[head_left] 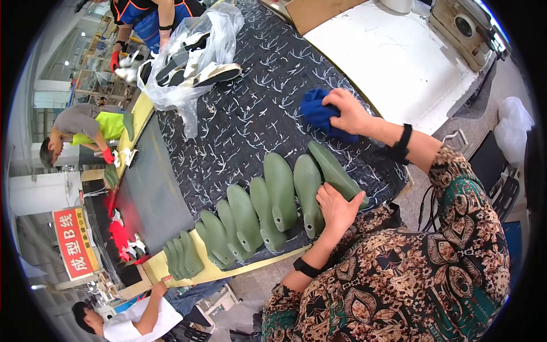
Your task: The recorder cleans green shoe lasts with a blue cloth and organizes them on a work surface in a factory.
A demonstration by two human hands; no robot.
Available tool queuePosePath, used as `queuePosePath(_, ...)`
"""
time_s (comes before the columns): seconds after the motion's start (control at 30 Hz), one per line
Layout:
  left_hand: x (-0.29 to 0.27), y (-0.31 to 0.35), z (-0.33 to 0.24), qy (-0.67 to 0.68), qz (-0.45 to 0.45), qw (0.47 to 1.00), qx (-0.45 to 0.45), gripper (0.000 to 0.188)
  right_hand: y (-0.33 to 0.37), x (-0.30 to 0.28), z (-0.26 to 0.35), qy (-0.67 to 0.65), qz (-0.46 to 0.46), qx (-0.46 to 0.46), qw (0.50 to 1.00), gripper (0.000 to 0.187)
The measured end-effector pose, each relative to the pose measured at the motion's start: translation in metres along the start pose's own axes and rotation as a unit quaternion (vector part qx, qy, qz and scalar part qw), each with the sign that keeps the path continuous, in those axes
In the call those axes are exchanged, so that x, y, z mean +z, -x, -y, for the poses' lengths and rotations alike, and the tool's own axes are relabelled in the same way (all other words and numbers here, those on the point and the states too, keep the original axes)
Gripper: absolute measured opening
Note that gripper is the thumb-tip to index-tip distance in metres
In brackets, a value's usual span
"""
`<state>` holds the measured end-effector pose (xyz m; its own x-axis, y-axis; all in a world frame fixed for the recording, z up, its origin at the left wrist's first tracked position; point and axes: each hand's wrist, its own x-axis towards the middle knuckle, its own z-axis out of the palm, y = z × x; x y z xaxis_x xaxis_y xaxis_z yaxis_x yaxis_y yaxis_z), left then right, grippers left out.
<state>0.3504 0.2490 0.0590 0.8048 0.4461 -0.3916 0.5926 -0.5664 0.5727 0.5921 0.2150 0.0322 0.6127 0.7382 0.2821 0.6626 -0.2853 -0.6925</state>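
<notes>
My left hand (pixel 339 210) straddles the heel end of a green shoe last (pixel 335 164), the rightmost in a row along the near table edge. Its fingers lie on one side of that last and the thumb on the other. Left of it, another green last (pixel 307 185) lies close to my fingertips. Above and to the right, my right hand (pixel 348 113) grips a bunched blue cloth (pixel 317 111), held over the dark patterned table cover (pixel 250 114). The cloth hides part of my right fingers.
More green lasts (pixel 243 214) line the near edge leftward. A clear plastic bag (pixel 222 34) with shoe parts lies far left, near a co-worker's hands. A white board (pixel 393 62) and a grey machine (pixel 461 28) stand at far right. Other people work along the left.
</notes>
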Motion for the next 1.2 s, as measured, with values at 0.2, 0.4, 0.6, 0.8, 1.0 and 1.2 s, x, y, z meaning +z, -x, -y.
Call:
queuePosePath(0.2,0.008,0.004,0.005,-0.038,-0.033,0.998,0.033,0.105,0.037,-0.073,0.101,-0.045,-0.034,-0.047,0.997,0.040)
queuePosePath(0.4,0.017,-0.037,0.027,-0.005,-0.034,0.976,0.217,0.072,0.090,0.007,0.087,-0.079,0.152,0.043,0.984,0.070)
queuePosePath(0.6,-0.008,-0.033,-0.025,0.000,-0.084,0.996,-0.027,0.078,0.082,0.010,0.039,0.063,0.045,0.212,0.974,0.063)
queuePosePath(0.8,-0.002,-0.030,-0.013,0.088,-0.047,0.992,-0.072,0.077,0.047,-0.006,0.007,0.070,-0.105,0.196,0.972,0.044)
queuePosePath(1.0,0.014,-0.034,-0.001,-0.003,-0.041,0.999,-0.003,0.066,0.046,-0.008,0.094,0.046,0.155,0.001,0.987,0.043)
queuePosePath(1.2,0.006,-0.028,-0.018,0.025,-0.039,0.999,-0.015,0.055,-0.004,0.052,0.050,0.123,0.149,-0.060,0.979,0.042)
